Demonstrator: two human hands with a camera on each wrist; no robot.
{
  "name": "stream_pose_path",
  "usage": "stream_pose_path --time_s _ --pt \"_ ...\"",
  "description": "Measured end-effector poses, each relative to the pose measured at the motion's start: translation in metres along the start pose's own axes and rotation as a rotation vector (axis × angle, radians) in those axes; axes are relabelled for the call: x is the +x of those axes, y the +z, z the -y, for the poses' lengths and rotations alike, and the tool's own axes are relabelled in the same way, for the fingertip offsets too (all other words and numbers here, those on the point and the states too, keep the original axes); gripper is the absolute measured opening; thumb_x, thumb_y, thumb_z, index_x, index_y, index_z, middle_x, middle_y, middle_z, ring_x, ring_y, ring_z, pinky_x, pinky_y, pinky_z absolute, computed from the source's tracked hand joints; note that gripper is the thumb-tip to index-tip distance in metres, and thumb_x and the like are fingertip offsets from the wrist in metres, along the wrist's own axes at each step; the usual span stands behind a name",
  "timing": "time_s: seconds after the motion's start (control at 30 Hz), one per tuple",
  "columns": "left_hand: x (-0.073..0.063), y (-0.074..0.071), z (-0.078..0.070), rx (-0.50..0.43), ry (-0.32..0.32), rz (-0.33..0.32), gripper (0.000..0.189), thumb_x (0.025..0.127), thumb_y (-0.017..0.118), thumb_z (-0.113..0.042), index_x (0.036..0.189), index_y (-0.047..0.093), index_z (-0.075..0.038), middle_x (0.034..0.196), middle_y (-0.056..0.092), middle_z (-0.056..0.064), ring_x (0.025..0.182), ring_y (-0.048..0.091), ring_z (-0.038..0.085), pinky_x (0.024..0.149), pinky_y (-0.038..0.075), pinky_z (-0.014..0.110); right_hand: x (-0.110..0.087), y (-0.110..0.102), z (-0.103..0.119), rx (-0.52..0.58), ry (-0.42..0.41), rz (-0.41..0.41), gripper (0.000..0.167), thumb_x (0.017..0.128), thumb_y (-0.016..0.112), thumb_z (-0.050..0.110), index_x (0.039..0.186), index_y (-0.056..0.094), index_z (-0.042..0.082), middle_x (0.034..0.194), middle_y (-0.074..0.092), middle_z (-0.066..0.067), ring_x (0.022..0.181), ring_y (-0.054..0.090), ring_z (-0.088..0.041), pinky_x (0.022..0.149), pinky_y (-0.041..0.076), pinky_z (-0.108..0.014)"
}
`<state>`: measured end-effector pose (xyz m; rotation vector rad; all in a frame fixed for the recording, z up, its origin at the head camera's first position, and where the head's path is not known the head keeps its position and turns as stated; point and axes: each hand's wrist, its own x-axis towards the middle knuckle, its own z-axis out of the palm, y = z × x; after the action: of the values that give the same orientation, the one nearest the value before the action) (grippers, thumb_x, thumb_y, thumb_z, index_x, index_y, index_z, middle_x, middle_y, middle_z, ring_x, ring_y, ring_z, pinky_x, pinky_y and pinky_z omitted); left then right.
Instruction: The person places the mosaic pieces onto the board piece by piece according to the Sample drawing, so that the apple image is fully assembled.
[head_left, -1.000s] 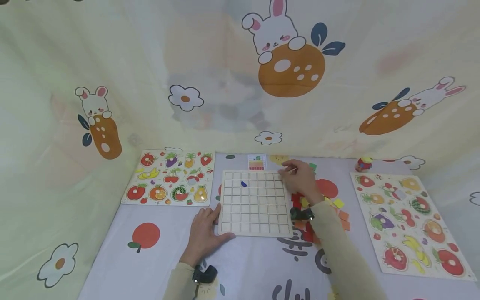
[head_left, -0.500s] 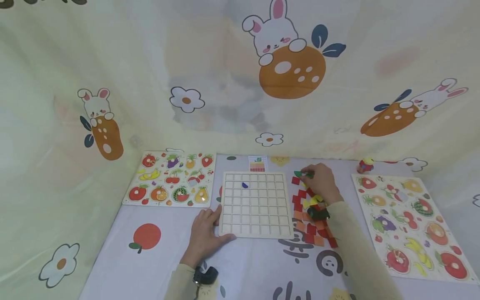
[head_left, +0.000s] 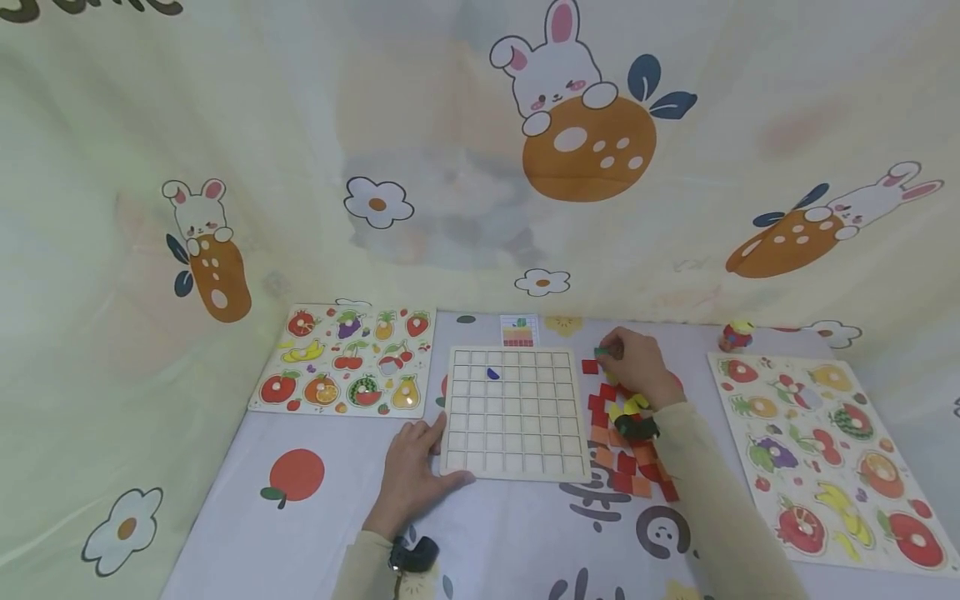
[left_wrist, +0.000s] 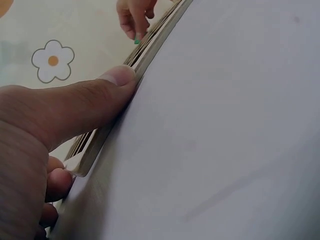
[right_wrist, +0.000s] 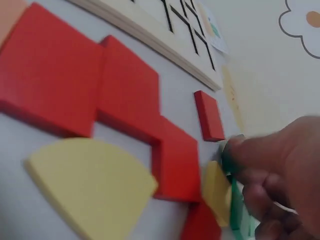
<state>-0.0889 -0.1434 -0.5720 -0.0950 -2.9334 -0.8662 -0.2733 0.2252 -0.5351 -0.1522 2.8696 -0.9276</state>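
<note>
Pinching a small green pc (head_left: 601, 352) btwn thumb & fingertips, the R hand (head_left: 633, 363) lies right of ctr in the head view, just beyond the upper R corner of the grid board (head_left: 525, 423); whether the pc touches the cloth, cannot tell. Lower ctr, L hand (head_left: 411, 473) sits at the board's lower L corner, thumb & fingers spread wide: thumb along the lower edge, fingers by the L edge. Board (ctr of frame) lies flat; one dark-blue pc (head_left: 492, 374) rests on it, 2nd row from top, 3rd col. from L.

R of board: loose red tiles (right_wrist: 127, 87), orange tiles (head_left: 641, 486) & yellow pcs (head_left: 636, 403), partly under the R forearm. One lone red tile (head_left: 590, 367) lies near the held pc. R-wrist view, lower L: a rounded yellow wedge (right_wrist: 92, 185); lower R, a 2nd green pc (right_wrist: 238, 212) below the fingertips.

Surroundings: printed card (head_left: 519, 331) just above the board's top edge; fruit puzzle (head_left: 315, 410) at mid-L; another fruit puzzle (head_left: 787, 486) at lower R, w/ a red-and-yellow figurine (head_left: 737, 336) near its upper L corner. Pale cloth (head_left: 247, 533) below; rabbit-print backdrop (head_left: 450, 125) across upper frame.
</note>
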Motion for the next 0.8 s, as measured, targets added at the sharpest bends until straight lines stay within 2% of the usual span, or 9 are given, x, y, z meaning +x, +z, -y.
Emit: stream_pose_path --time_s 0.13,0.27,0.4,0.47,0.6,0.7,0.8 --pt "0.0 0.0 0.001 -0.01 0.009 -0.006 0.104 0.068 0.096 -0.055 0.154 0.057 -0.013 0.087 0.043 -0.012 0.086 0.036 0.007 0.077 0.032 0.026 -0.001 0.005 -0.002 0.092 0.012 -0.065 0.032 0.103 0.064 0.024 0.129 0.065 0.006 0.105 0.07 -0.018 0.086 0.063 -0.029 0.073 0.052 -0.035" --pt "0.001 0.001 0.002 -0.011 0.024 -0.018 0.102 0.069 0.096 -0.056 0.153 0.058 -0.012 0.086 0.044 -0.012 0.086 0.036 0.007 0.076 0.032 0.025 0.001 0.008 0.001 0.282 0.082 -0.079 0.036 0.108 0.056 0.03 0.14 0.063 0.014 0.107 0.067 -0.017 0.087 0.062 -0.03 0.068 0.051 -0.032" --pt "0.001 0.002 0.004 -0.008 0.021 -0.019 0.102 0.069 0.095 -0.058 0.153 0.058 -0.013 0.086 0.044 -0.013 0.085 0.035 0.006 0.075 0.031 0.025 0.004 0.012 0.007 0.46 0.157 -0.064 0.037 0.108 0.06 0.041 0.137 0.067 0.019 0.114 0.068 -0.014 0.097 0.062 -0.028 0.074 0.051 -0.026" --pt "0.001 0.003 0.004 -0.005 0.02 -0.019 0.101 0.069 0.095 -0.058 0.153 0.058 -0.014 0.086 0.044 -0.013 0.085 0.035 0.006 0.075 0.031 0.025 0.004 0.014 0.01 0.514 0.148 -0.077 0.04 0.105 0.065 0.042 0.138 0.067 0.019 0.118 0.071 -0.015 0.102 0.066 -0.027 0.077 0.052 -0.022" --pt "0.001 0.003 0.005 0.008 0.027 -0.024 0.101 0.07 0.094 -0.058 0.153 0.058 -0.014 0.087 0.044 -0.013 0.086 0.035 0.006 0.076 0.031 0.025 0.003 0.021 0.015 0.53 0.069 -0.11 0.042 0.104 0.07 0.034 0.141 0.067 0.016 0.12 0.075 -0.015 0.102 0.072 -0.02 0.071 0.052 -0.017" --pt "0.001 0.004 0.005 0.02 0.028 -0.025 0.101 0.07 0.094 -0.058 0.153 0.058 -0.014 0.087 0.043 -0.013 0.086 0.035 0.007 0.076 0.031 0.026 0.002 0.027 0.022 0.486 0.023 -0.124 0.04 0.105 0.069 0.027 0.142 0.066 0.014 0.119 0.077 -0.014 0.099 0.073 -0.017 0.07 0.051 -0.016" --pt "0.001 0.004 0.005 0.025 0.026 -0.024 0.101 0.07 0.094 -0.058 0.154 0.057 -0.014 0.087 0.043 -0.013 0.086 0.035 0.007 0.076 0.031 0.025 0.002 0.035 0.031 0.443 0.008 -0.127 0.038 0.105 0.068 0.023 0.141 0.066 0.013 0.118 0.077 -0.013 0.099 0.072 -0.02 0.079 0.052 -0.019"
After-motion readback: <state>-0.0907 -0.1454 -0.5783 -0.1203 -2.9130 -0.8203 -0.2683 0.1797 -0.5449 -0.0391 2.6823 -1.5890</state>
